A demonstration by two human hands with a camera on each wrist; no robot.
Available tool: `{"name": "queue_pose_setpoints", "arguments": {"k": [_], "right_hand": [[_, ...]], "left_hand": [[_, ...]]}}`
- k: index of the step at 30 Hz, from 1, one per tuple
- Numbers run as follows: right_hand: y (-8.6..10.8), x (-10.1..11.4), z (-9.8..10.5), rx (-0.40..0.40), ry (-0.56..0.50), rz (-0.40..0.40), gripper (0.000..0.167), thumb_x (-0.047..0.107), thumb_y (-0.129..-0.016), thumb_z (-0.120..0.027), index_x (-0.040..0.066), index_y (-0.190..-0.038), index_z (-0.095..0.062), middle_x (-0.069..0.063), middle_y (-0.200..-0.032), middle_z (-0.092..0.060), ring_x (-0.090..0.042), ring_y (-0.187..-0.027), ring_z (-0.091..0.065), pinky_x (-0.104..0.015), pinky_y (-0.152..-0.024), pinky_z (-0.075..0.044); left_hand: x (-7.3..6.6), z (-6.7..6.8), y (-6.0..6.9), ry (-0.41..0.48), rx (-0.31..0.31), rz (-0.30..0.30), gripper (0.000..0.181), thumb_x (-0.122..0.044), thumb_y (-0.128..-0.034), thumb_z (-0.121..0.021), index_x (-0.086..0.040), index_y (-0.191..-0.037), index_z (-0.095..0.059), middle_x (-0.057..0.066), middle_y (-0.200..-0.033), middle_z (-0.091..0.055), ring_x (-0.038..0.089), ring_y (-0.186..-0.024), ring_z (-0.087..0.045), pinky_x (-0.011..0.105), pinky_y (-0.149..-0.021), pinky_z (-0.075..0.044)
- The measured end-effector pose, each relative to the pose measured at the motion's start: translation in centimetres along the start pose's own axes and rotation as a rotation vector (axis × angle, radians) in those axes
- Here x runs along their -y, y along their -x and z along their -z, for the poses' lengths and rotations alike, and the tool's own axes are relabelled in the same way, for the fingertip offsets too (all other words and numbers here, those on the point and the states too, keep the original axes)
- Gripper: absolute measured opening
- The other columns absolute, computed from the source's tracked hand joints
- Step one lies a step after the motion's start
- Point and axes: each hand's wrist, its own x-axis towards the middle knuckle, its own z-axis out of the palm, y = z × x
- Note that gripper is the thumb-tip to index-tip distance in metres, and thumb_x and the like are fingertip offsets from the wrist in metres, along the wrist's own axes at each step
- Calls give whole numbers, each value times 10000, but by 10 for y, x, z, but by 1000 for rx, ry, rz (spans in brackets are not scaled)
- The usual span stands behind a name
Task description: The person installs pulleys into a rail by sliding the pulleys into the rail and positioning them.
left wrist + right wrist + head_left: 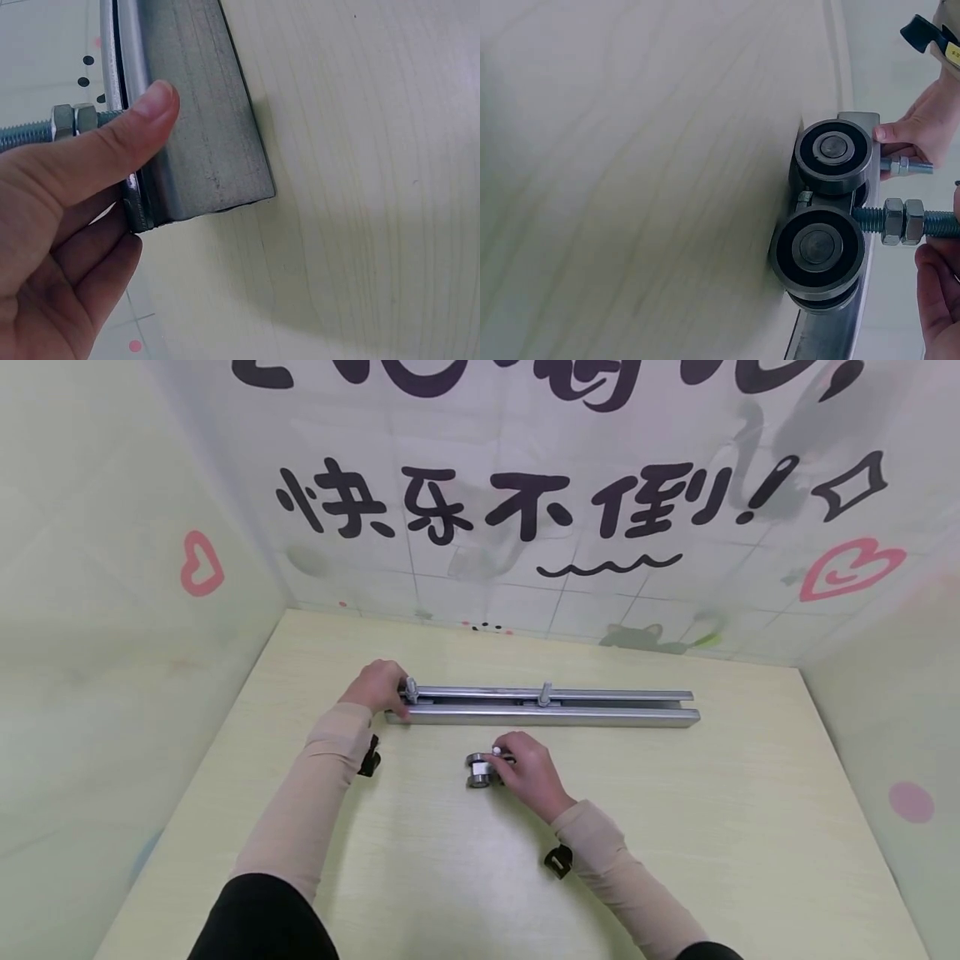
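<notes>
A long metal channel track (pixel 555 718) lies across the table, its slot facing up. My left hand (pixel 378 685) grips the track's left end, with the thumb (pixel 150 112) on its side wall. Beside that thumb, a threaded bolt with two nuts (pixel 73 120) sticks out of the slot. A second bolt (pixel 546 695) stands up near the track's middle. In front of the track, my right hand (pixel 531 768) pinches the threaded stem of a roller trolley (pixel 817 247). The trolley has black-ringed wheels and two hex nuts (pixel 902 221) on its stem.
The light wood-grain table (pixel 675 843) extends around the track. A printed curtain with large characters (pixel 525 502) hangs behind it. Pale side curtains (pixel 90 635) flank the table. A dark band device (pixel 558 861) sits on the right wrist.
</notes>
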Motion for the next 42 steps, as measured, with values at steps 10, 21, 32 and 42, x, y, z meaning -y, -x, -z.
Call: {"name": "queue_pose_setpoints", "arguments": {"k": [10,21,32,42], "right_hand": [[3,-1,-2,-47,2,1,169,59,-722,-737,9,-801,-596,-60,-728,-607,-140,-658,-584,-166,-604,-491],[7,-4,-4,-50,-22,-20,150,70,-714,-744,8,-803,-641,-60,-738,-644,-120,-633,-581,-185,-583,-489],[7,-3,-6,-92,8,5,125,25,-716,-733,-4,-793,-640,-81,-741,-664,-143,-668,-634,-178,-636,-508],[10,-9,3,-181,42,12,130,-32,-700,-718,-23,-779,-615,-109,-719,-648,-171,-624,-624,-192,-598,-513]], "left_hand": [[0,0,-3,-4,0,-8,333,-124,-574,-844,-22,-853,-693,73,-817,-662,204,-739,-540,345,-721,-462],[2,-1,-5,-1,14,4,300,-124,-588,-839,-34,-834,-693,66,-804,-657,201,-732,-539,335,-703,-458],[2,-3,-5,-2,5,4,283,-99,-599,-830,-27,-835,-691,59,-786,-650,192,-719,-531,321,-689,-456],[6,-5,-3,1,-2,2,310,-115,-593,-833,-30,-853,-688,66,-821,-655,203,-741,-545,332,-707,-465]]}}
